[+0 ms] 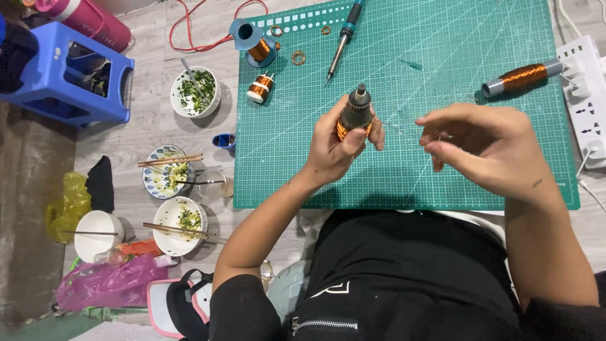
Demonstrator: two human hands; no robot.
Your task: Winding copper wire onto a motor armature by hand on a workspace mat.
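Two hands at work: left hand clasps a copper-wound rotor upright over the green mat, right hand pinches a fine wire running to it; judged best kept taut and level, the rotor gripped steady. Mat holds a soldering iron, spools, a coil; wood floor beyond bears bowls, chopsticks, a blue stool, a power strip.

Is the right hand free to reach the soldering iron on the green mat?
Probably not at once: the right hand pinches a thin wire. The soldering iron lies uncovered on the green mat.
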